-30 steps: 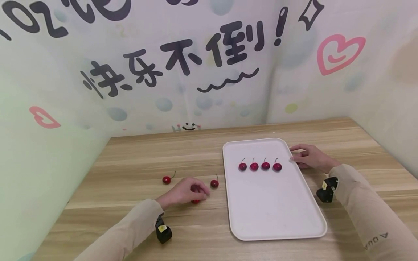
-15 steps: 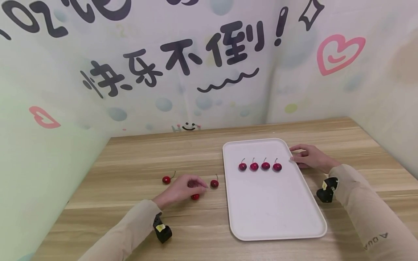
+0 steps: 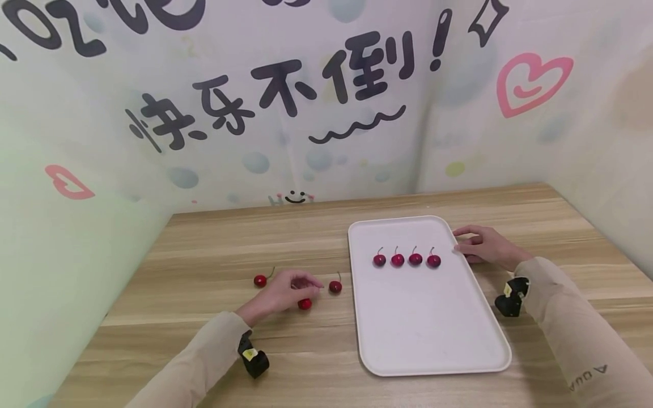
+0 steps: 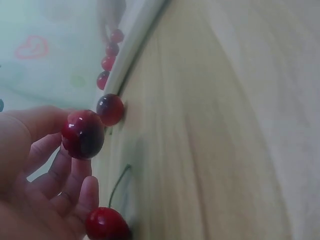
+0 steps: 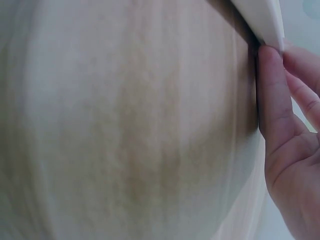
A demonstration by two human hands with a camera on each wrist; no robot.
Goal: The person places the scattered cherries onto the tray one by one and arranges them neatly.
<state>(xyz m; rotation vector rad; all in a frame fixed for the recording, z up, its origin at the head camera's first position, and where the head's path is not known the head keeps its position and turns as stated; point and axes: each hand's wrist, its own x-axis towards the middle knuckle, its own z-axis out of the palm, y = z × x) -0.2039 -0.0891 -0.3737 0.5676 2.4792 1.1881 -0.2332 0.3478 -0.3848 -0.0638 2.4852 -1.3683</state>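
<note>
My left hand (image 3: 285, 290) is over the table, left of the tray, thumb and fingers bent together above a red cherry (image 3: 304, 304). That cherry (image 4: 83, 134) hangs just under the fingertips in the left wrist view and moves with the hand; the fingers hide its stem. Another stemmed cherry (image 3: 335, 287) lies between this hand and the white tray (image 3: 428, 323), and one more cherry (image 3: 260, 281) lies to the hand's left. On the right, my right hand (image 3: 487, 246) holds the tray's right rim (image 5: 270, 30) between thumb and fingers.
Several cherries (image 3: 397, 260) stand in a row across the upper part of the tray, stems pointing away. The wood table (image 3: 245, 238) meets a printed wall sheet (image 3: 285, 164) at the back. Sheets also hang at both sides.
My left hand has moved slightly away from me and left, and the cherry beneath it has shifted along. The right hand and tray have stayed put.
</note>
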